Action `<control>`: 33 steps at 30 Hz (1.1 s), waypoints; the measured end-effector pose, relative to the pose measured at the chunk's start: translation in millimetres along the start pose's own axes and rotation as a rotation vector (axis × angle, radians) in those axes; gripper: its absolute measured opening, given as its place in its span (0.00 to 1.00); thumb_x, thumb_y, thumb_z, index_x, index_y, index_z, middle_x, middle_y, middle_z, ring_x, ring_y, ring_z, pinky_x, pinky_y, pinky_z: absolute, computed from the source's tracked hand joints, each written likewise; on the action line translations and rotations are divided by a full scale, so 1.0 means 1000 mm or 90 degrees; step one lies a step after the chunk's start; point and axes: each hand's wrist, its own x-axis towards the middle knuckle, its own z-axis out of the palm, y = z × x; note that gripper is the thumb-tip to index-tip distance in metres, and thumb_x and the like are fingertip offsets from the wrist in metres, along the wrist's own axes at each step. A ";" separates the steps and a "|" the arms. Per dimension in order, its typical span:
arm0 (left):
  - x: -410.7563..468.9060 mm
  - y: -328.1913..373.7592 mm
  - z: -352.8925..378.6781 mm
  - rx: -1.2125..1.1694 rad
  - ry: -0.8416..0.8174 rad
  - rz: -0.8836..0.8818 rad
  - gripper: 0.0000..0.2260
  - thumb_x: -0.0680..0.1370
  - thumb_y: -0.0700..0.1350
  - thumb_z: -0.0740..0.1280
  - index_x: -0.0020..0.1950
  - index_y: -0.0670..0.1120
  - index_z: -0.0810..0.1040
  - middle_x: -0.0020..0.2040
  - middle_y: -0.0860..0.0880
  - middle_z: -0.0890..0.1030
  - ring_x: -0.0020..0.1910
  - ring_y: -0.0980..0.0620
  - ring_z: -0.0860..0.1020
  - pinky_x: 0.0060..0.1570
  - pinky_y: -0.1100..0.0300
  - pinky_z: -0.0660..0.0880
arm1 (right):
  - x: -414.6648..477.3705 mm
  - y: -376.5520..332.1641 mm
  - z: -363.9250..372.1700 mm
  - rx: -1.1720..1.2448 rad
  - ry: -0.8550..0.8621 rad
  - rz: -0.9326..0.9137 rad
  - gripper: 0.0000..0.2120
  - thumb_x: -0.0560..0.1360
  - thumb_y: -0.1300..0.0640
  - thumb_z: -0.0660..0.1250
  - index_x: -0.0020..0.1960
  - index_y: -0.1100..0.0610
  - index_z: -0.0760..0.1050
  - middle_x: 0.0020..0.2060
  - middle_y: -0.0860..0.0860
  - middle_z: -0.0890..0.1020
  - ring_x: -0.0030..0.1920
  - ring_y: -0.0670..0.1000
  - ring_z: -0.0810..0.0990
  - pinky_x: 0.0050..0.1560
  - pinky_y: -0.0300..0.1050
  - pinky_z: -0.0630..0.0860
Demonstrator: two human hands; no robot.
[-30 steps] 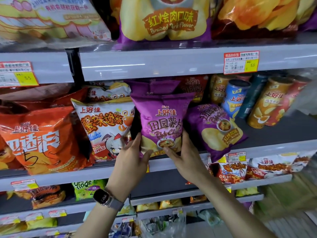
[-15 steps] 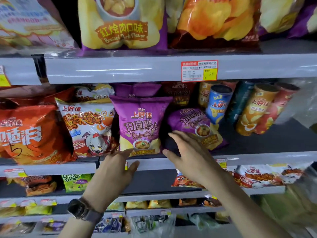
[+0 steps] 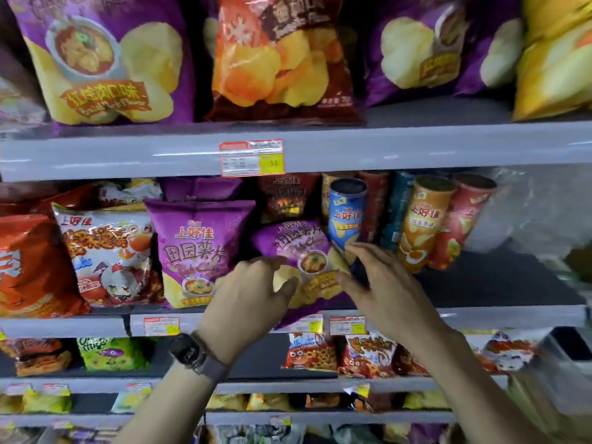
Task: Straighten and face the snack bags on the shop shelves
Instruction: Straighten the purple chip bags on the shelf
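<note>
1. Snack bags fill the middle shelf (image 3: 512, 315). An orange bag (image 3: 28, 267), a white bag with a crab cartoon (image 3: 109, 254) and an upright purple bag (image 3: 198, 251) stand side by side, facing forward.
2. Just right of these, a tilted purple bag (image 3: 298, 248) lies slanted. Its top leans toward the blue can (image 3: 346, 216), and its lower corner hangs over the shelf's front lip.
3. The left hand (image 3: 250, 296), with a watch (image 3: 187, 350) on its wrist, is at the lower left of the tilted purple bag. Its fingers are loosely bent and its thumb (image 3: 286, 285) reaches across the bag's front. No pinch shows, and motion blur hides whether the thumb actually touches the bag.
4. The right hand (image 3: 384, 283) is at the bag's right edge, in front of the foot of the blue can. Its fingers (image 3: 362, 251) are spread apart and only slightly curved, and they hold nothing. The thumb points toward the bag's lower right edge, but contact cannot be told.
5. The two hands flank the tilted purple bag, palms turned toward each other.
6. Right of the blue can, an orange can (image 3: 423, 219) and a red can (image 3: 461, 219) lean to the right.
</note>
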 end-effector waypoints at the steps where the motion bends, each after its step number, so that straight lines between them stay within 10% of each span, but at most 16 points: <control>1: 0.005 0.010 0.004 -0.008 -0.004 -0.016 0.19 0.80 0.61 0.66 0.65 0.52 0.81 0.49 0.45 0.86 0.55 0.38 0.82 0.48 0.49 0.78 | 0.000 0.011 -0.003 0.001 -0.003 0.006 0.25 0.82 0.42 0.65 0.76 0.50 0.69 0.73 0.45 0.72 0.71 0.50 0.70 0.68 0.48 0.72; 16: 0.030 0.013 0.056 -0.318 -0.049 -0.403 0.25 0.81 0.64 0.66 0.64 0.45 0.75 0.62 0.43 0.82 0.59 0.43 0.80 0.58 0.53 0.74 | 0.047 0.059 0.045 0.359 -0.210 0.101 0.32 0.70 0.25 0.64 0.65 0.43 0.78 0.57 0.38 0.83 0.59 0.43 0.81 0.65 0.53 0.77; 23: 0.027 0.016 0.048 -0.417 -0.004 -0.357 0.16 0.80 0.58 0.71 0.60 0.48 0.78 0.55 0.49 0.86 0.50 0.52 0.84 0.57 0.51 0.82 | 0.040 0.057 0.058 0.467 -0.224 0.110 0.21 0.75 0.36 0.71 0.65 0.41 0.77 0.57 0.38 0.84 0.60 0.42 0.81 0.66 0.49 0.76; 28: 0.019 0.023 0.032 -0.286 0.020 -0.283 0.33 0.81 0.58 0.69 0.83 0.48 0.63 0.61 0.50 0.80 0.59 0.50 0.79 0.57 0.58 0.74 | 0.042 0.057 0.065 0.592 -0.252 0.124 0.14 0.79 0.46 0.72 0.64 0.43 0.79 0.59 0.39 0.85 0.64 0.44 0.81 0.68 0.47 0.75; 33: 0.015 0.027 0.021 -0.202 0.091 -0.188 0.34 0.81 0.57 0.70 0.84 0.54 0.62 0.57 0.52 0.81 0.58 0.50 0.81 0.51 0.58 0.73 | 0.046 0.052 0.073 0.724 -0.262 0.128 0.17 0.76 0.52 0.74 0.64 0.48 0.82 0.63 0.49 0.85 0.68 0.51 0.80 0.75 0.55 0.69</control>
